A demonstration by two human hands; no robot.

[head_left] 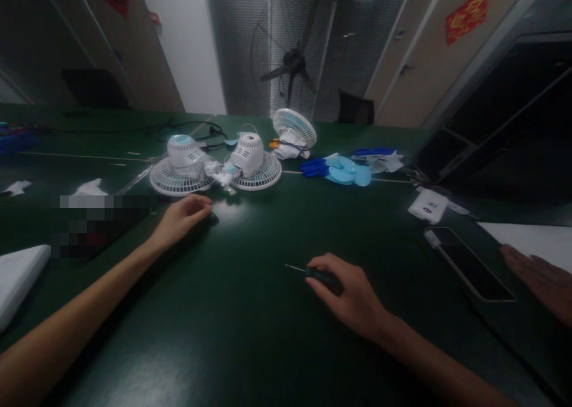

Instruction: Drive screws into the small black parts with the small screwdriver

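Note:
My right hand (353,294) is closed round the dark handle of a screwdriver (325,277), its thin metal shaft pointing left over the green table (250,329). My left hand (185,216) rests farther forward on the left, fingers curled together. A small dark thing (213,217) shows at its fingertips, too little of it visible to name. Just beyond that hand, a white fan head (182,162) lies grille down. Beside it is a second white fan head (250,159), also grille down. A third small fan (294,130) stands tilted behind them.
Light blue fan blades (348,170) lie by blue gloves (314,167). To the right are a tissue pack (428,204), a phone (469,264) and another person's hand (538,276). A white box (22,279) is at left; a large monitor (504,121) stands at right.

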